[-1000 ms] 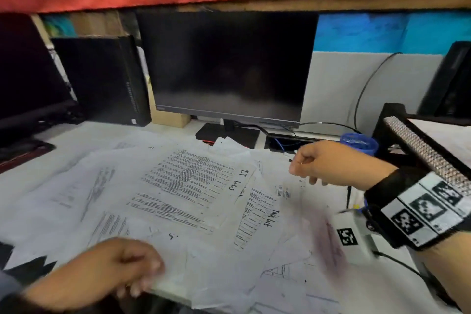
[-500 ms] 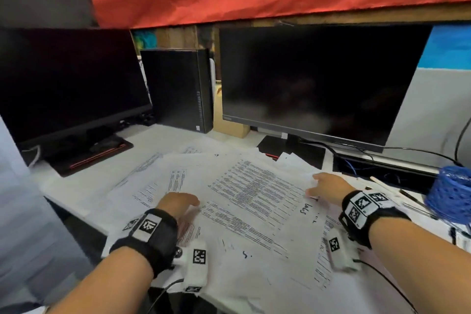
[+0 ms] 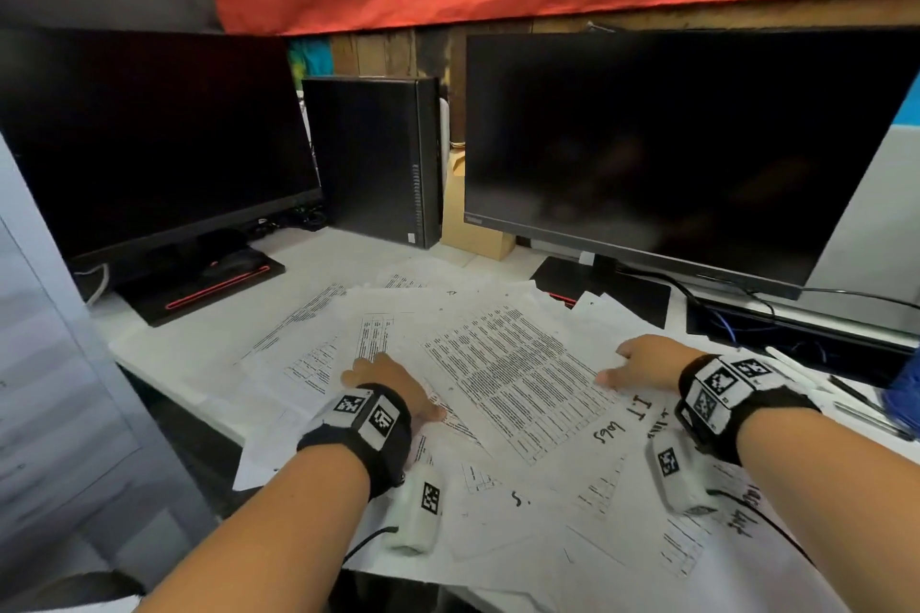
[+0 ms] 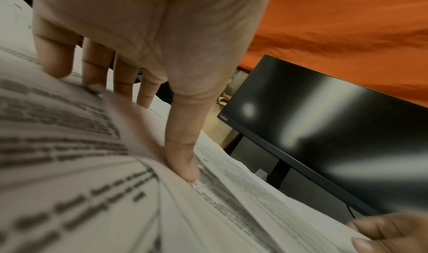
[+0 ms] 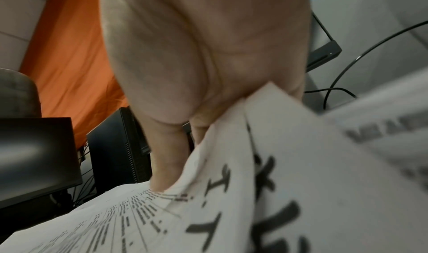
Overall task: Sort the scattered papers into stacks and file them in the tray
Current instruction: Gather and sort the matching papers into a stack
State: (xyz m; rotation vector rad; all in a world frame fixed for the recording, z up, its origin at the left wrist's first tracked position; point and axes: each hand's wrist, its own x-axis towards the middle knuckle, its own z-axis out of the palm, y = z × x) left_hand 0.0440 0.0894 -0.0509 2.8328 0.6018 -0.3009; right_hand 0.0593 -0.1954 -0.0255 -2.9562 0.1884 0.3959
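Printed sheets point(image 3: 318, 339) lie scattered and overlapping on the white desk point(image 3: 164, 339). On top lies a densely printed sheet point(image 3: 517, 363) with "IT logs" handwritten on it. My left hand point(image 3: 383, 378) rests at that sheet's left side. In the left wrist view its straight fingers point(image 4: 92, 70) and thumb point(image 4: 183, 165) press down on the papers, and a sheet's edge point(image 4: 139, 129) bulges up between them. My right hand point(image 3: 632, 363) holds the sheet's right edge. The right wrist view shows the thumb point(image 5: 166, 161) on top and the sheet point(image 5: 231, 147) rising against the palm. No tray is in view.
Two dark monitors point(image 3: 149, 139) point(image 3: 672, 139) and a black computer tower point(image 3: 373, 154) stand behind the papers. A blue mesh cup point(image 3: 908, 388), pens point(image 3: 846, 388) and cables point(image 3: 737, 314) are at the right. The desk's front edge point(image 3: 174, 393) drops off at the left.
A second ago my right hand was raised near the black tray at the right and my left sat at the near edge. Both now rest on the papers, and the tray has left view.
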